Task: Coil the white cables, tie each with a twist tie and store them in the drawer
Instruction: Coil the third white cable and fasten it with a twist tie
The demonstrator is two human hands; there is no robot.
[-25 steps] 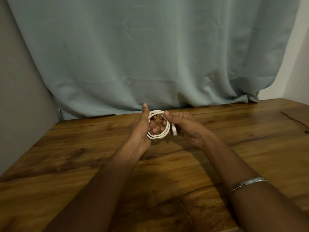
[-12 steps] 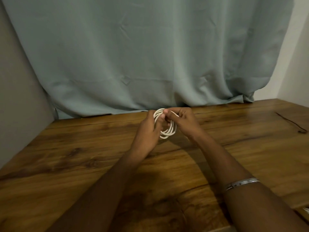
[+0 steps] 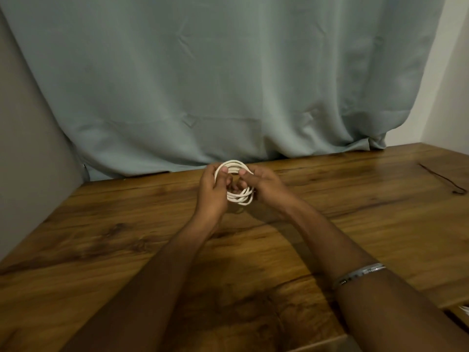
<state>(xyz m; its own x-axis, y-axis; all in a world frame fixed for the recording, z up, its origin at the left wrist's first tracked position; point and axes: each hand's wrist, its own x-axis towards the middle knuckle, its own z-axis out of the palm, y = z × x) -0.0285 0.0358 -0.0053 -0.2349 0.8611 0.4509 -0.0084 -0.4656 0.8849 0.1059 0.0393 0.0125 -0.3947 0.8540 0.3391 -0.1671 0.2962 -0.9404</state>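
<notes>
A white cable (image 3: pixel 239 198) is wound into a small round coil of several loops, held upright above the wooden table (image 3: pixel 127 237) near its back edge. My left hand (image 3: pixel 213 189) grips the coil's left side with its fingers through the loop. The coil's right side is pinched by my right hand (image 3: pixel 261 185), thumb on top. A thin dark twist tie (image 3: pixel 442 180) lies on the table at the far right, apart from both hands. The cable's plug is hidden behind my fingers.
A grey-green curtain (image 3: pixel 228 85) hangs down to the table's back edge. A grey wall (image 3: pixel 25 148) borders the left side. At the lower right edge a gap in the tabletop (image 3: pixel 459 320) shows something white inside.
The coil has shifted slightly up and right with both hands. The loops have spread a little apart, and the plug seen at the coil's right side a second ago is hidden.
</notes>
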